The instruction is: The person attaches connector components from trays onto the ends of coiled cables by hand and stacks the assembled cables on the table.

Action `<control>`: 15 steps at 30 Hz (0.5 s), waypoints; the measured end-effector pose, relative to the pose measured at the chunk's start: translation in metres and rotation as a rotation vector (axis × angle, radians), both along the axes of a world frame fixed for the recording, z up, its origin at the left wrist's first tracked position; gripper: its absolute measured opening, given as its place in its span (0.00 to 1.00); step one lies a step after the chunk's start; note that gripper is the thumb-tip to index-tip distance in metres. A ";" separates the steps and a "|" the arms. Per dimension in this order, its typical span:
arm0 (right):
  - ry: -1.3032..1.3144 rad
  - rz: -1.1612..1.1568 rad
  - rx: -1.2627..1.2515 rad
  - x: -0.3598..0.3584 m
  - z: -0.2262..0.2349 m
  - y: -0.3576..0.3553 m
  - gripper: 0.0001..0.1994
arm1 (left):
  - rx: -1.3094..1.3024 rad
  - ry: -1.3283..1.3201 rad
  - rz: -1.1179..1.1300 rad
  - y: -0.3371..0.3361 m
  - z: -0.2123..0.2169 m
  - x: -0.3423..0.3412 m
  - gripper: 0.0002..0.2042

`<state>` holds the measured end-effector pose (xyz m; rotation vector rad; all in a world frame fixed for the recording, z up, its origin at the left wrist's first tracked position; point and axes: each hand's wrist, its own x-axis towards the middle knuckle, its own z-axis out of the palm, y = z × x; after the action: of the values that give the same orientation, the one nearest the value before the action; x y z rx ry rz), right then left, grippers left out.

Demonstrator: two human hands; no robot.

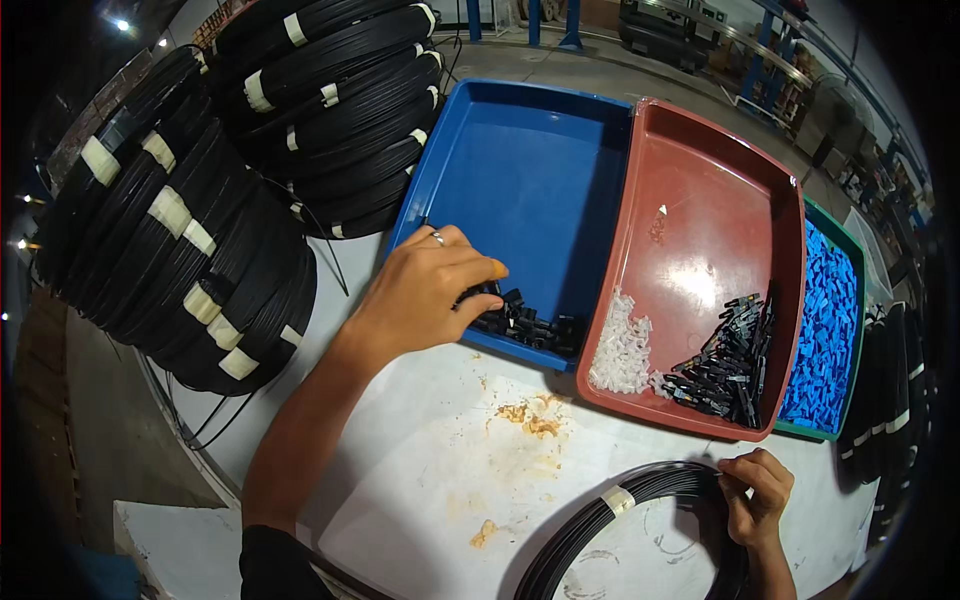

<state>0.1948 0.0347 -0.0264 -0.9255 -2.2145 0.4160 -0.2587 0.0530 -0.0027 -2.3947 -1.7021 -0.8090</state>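
My left hand reaches into the near end of a blue tray. Its fingers curl over a heap of small black plastic parts, and dark pieces show between thumb and fingers. A ring is on one finger. At the lower right, my right hand is closed with thumb and fingers pinched at the upper right side of a coil of black cable. Pale tape binds the coil, which lies on the white tabletop. Exactly what the fingertips pinch is partly hidden.
A red tray holds clear plastic pieces and black connectors. Right of it, a green tray holds blue pieces. Tall stacks of taped black coils stand at left. Yellowish stains mark the tabletop.
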 end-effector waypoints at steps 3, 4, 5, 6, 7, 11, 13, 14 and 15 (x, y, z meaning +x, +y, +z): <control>-0.050 -0.027 -0.057 -0.002 0.003 -0.003 0.11 | 0.059 0.037 -0.076 0.009 -0.008 0.007 0.07; -0.054 -0.028 -0.041 -0.004 0.001 -0.002 0.11 | 0.078 0.080 -0.100 0.013 -0.009 0.008 0.07; -0.058 -0.029 -0.025 -0.005 0.000 0.000 0.11 | 0.084 0.078 -0.103 0.018 -0.009 0.009 0.07; -0.059 -0.032 -0.020 -0.006 0.000 0.001 0.11 | 0.089 0.195 -0.117 0.023 -0.008 0.009 0.08; -0.049 -0.029 -0.015 -0.007 -0.002 0.002 0.10 | 0.087 0.315 -0.124 0.025 -0.007 0.007 0.09; -0.035 -0.033 -0.014 -0.006 -0.003 0.001 0.10 | 0.016 0.311 -0.165 0.034 -0.006 -0.001 0.11; -0.030 -0.031 -0.013 -0.007 -0.003 0.001 0.10 | -0.018 0.338 -0.171 0.034 -0.001 -0.006 0.08; -0.028 -0.032 -0.013 -0.007 -0.003 0.001 0.10 | -0.018 0.339 -0.171 0.033 0.003 -0.007 0.08; -0.027 -0.032 -0.013 -0.006 -0.003 0.001 0.10 | -0.064 0.276 -0.148 0.031 0.008 -0.007 0.06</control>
<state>0.1889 0.0356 -0.0291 -0.9777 -2.2201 0.4053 -0.2659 0.0845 0.0051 -2.5558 -1.4817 -0.4176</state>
